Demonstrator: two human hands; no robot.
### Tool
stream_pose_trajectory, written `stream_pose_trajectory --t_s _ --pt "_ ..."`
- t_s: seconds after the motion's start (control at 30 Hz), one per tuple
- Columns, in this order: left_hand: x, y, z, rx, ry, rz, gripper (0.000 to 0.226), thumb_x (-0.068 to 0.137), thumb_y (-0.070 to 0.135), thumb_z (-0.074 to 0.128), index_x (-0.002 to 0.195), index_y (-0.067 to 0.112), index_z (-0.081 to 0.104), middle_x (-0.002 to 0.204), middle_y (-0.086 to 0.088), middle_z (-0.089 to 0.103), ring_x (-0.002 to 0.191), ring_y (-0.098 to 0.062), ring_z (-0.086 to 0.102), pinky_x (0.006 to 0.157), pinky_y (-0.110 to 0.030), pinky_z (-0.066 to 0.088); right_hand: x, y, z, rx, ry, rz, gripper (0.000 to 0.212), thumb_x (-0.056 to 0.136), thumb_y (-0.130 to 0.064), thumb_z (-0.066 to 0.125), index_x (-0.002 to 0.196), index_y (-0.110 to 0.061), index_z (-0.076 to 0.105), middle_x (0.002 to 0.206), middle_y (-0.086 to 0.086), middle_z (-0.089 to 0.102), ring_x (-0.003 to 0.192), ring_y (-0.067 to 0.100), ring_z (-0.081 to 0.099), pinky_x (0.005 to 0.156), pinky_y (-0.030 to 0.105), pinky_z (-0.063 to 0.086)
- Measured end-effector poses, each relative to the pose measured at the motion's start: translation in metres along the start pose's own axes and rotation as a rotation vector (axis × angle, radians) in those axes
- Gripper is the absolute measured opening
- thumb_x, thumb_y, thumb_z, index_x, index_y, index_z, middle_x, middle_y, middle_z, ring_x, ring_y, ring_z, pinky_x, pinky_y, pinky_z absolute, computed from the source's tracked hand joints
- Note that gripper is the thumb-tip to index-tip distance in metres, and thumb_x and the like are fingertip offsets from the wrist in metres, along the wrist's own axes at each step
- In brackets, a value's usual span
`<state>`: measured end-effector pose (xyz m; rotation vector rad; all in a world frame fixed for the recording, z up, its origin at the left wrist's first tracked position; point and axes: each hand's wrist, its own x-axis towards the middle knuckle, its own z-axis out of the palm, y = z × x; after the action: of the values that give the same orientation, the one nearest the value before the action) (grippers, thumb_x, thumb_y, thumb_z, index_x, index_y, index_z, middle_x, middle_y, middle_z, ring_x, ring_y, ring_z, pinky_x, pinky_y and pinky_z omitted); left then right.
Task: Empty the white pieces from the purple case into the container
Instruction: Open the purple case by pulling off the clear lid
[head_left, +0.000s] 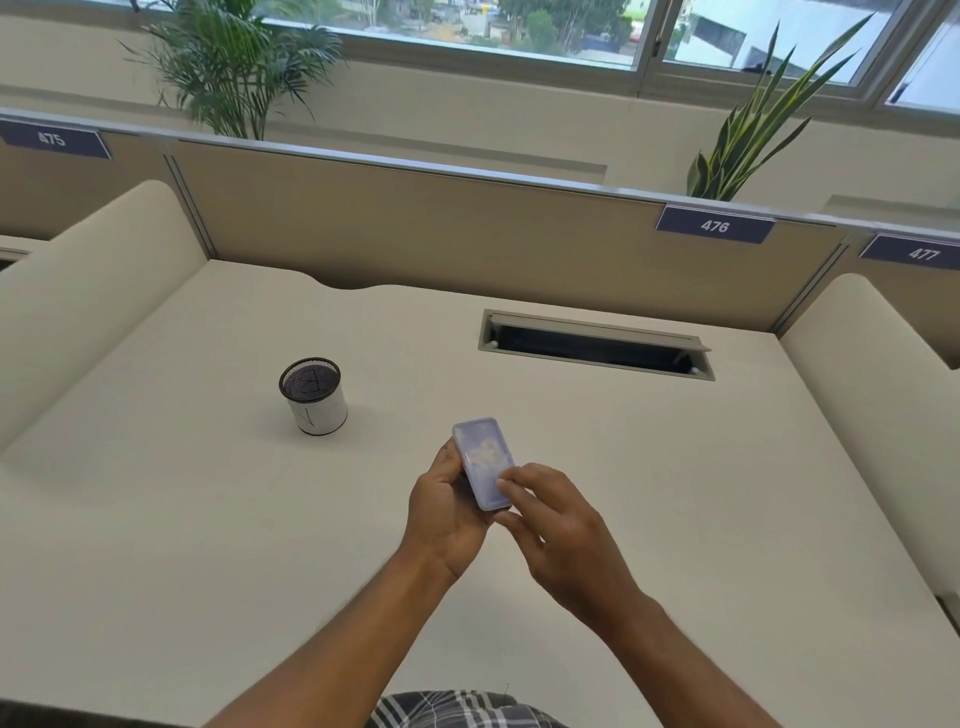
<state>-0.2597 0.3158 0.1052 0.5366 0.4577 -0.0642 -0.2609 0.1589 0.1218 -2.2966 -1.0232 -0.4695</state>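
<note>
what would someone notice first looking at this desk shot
Most likely the purple case, held above the middle of the desk in the left hand, with the right hand resting fingertips on its near end; pale pieces show faintly through it. Next, the white container with a dark mesh rim, standing alone to the left and a little farther back. Behind it all, an open cable slot and number tags on the partition.

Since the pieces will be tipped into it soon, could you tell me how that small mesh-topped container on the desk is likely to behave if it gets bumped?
The container looks like a short, wide cylinder standing upright on the flat desk, so it probably resists tipping. It seems small and thin-walled, so likely light and apt to slide. On its side, it would probably roll.
</note>
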Motion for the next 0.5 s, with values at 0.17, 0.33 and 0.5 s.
stream_pose_trajectory --t_s 0.17,0.33,0.5 --pt "0.0 0.0 0.001 -0.02 -0.014 -0.046 0.051 0.104 0.042 0.042 0.138 0.007 0.056 0.108 -0.017 0.064 0.089 -0.03 0.063 0.075 -0.044 0.06 0.001 0.02 -0.006 0.003 -0.076 -0.067 0.026 0.094 -0.005 0.062 0.12 -0.004 0.066 0.127 0.008 0.064 0.123 0.024 0.056 0.093 0.033 0.052" --pt "-0.003 0.0 0.004 -0.01 -0.033 -0.072 0.054 0.104 0.043 0.039 0.141 0.006 0.053 0.104 -0.016 0.065 0.087 -0.029 0.062 0.074 -0.042 0.061 -0.002 0.024 -0.006 0.003 -0.058 -0.109 0.028 0.092 0.004 0.062 0.118 -0.003 0.068 0.125 0.008 0.067 0.12 0.024 0.06 0.095 0.034 0.052" --pt "-0.006 -0.001 0.006 0.004 -0.041 -0.069 0.048 0.103 0.042 0.039 0.132 0.009 0.059 0.103 -0.016 0.066 0.086 -0.029 0.062 0.078 -0.043 0.059 0.0 0.023 -0.009 0.018 -0.008 -0.121 0.033 0.087 0.011 0.062 0.116 -0.003 0.069 0.12 0.009 0.069 0.116 0.023 0.063 0.096 0.031 0.052"
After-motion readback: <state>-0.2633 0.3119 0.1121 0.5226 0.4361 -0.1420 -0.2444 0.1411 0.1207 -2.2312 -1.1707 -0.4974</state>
